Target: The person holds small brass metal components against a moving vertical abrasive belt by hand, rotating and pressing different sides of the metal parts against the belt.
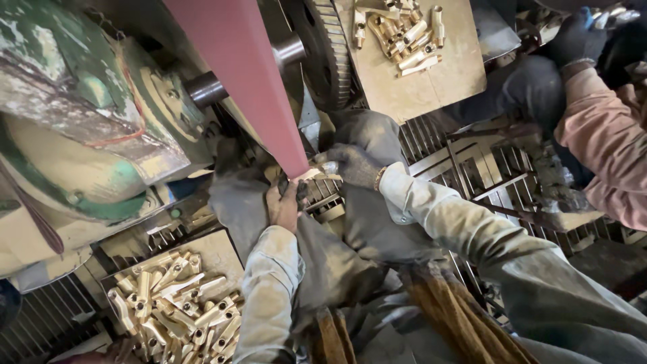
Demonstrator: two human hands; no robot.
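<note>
A reddish sanding belt (249, 74) runs down from the top to mid frame. Both my hands press a small brass part (322, 170) against its lower end. My left hand (286, 202), bare and grimy, grips the part from below. My right hand (354, 165), in a dark cloth glove, holds it from the right. Most of the part is hidden by fingers and glove. A dark rag (249, 202) lies under my left wrist.
A tray (216, 253) of several brass fittings (178, 303) sits at lower left. Another board (438, 81) with brass fittings (404, 34) is at top centre. A green machine housing (74, 101) fills the left. Another person's pink sleeve (600, 135) and gloved hand (576, 37) are at right.
</note>
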